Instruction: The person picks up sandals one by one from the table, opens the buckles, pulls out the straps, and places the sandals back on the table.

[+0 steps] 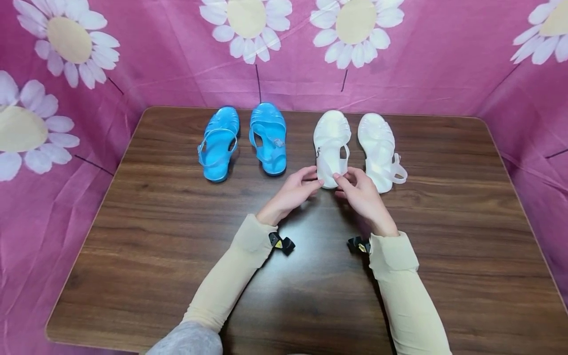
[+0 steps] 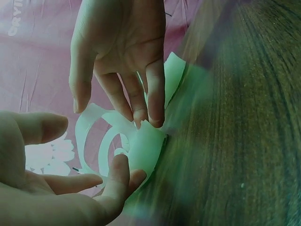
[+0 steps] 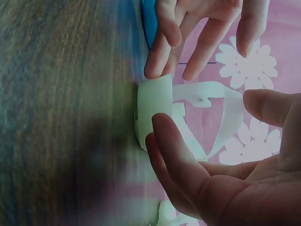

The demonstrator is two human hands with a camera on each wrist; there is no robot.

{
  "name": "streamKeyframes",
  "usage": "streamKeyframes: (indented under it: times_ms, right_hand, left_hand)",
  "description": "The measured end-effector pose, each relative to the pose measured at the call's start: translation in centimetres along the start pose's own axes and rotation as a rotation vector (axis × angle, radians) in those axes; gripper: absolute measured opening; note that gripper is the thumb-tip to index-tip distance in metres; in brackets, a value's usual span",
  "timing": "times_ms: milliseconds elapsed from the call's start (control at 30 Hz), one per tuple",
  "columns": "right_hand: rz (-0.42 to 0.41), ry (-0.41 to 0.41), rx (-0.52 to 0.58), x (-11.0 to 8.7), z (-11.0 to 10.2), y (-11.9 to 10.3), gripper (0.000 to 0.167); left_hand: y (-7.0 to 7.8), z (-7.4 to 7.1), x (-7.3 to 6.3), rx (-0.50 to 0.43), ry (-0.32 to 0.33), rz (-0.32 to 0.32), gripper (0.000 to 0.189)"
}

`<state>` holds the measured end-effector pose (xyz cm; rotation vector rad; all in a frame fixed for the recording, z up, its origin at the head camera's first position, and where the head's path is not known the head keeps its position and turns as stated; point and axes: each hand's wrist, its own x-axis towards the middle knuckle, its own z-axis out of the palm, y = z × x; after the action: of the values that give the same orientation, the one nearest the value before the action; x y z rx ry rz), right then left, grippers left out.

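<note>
Both hands flank the heel of the nearer-to-middle white sandal (image 1: 332, 129), which lies sole down on the table. My left hand (image 1: 294, 193) is at the heel's left side, fingers loosely extended and thumb apart from them. On the other side, my right hand (image 1: 363, 196) has its fingertips by the heel and its thumb over the back strap. The right wrist view shows a gap between that thumb and the strap (image 3: 231, 117). In the left wrist view the heel (image 2: 146, 146) stands between the fingers of both hands. Neither hand grips it; exact fingertip contact is hard to tell.
A second white sandal (image 1: 378, 143) lies just right, its strap (image 1: 399, 172) loose to the side. Two blue sandals, one (image 1: 218, 148) further left and one (image 1: 268, 133) nearer, stand along the back of the wooden table (image 1: 155, 236). Pink flowered cloth (image 1: 293, 84) hangs behind.
</note>
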<state>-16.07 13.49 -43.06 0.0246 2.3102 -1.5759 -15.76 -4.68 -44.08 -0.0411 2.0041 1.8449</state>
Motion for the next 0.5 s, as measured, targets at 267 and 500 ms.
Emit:
streamKeyframes:
  times_ms: [267,500]
  right_hand:
    - [-0.005,-0.005,-0.041,0.04,-0.11,0.05,0.066]
    - [-0.017,-0.027,-0.066,-0.04,-0.27,0.02,0.068]
  left_hand:
    - [0.02,-0.04,-0.13,0.004,-0.005,0.005,0.052]
    - [0.65,-0.68,-0.96,0.058,-0.041,0.042,0.044]
